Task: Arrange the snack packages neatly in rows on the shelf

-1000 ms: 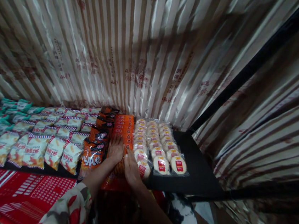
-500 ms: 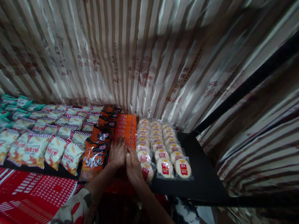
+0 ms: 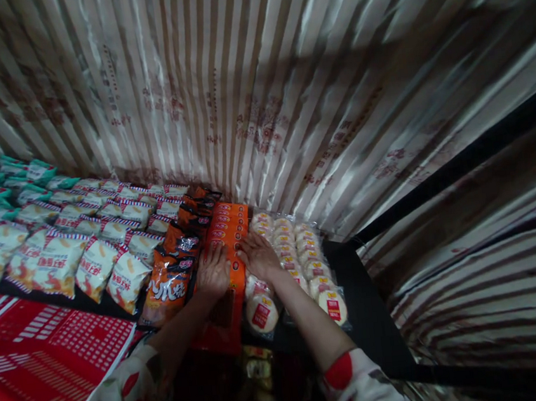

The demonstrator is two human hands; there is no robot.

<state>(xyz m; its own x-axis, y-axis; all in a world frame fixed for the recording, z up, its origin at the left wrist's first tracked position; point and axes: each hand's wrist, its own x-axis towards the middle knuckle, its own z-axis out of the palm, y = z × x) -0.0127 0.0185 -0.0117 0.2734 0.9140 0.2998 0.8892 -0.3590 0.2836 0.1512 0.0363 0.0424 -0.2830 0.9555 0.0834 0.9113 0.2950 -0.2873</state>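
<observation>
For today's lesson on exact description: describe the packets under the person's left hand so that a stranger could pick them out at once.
Start at the black shelf before the striped curtain. Near its right end, the left hand lies flat on a row of orange packets running from front to back. Dark chip bags lie left of it and clear-wrapped round cakes right; only this row is flat, plain orange.

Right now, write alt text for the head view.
Two bare hands press flat on snack packets on a black shelf: the left hand on an orange packet row, the right hand on clear-wrapped round cakes. Striped curtain behind.
</observation>
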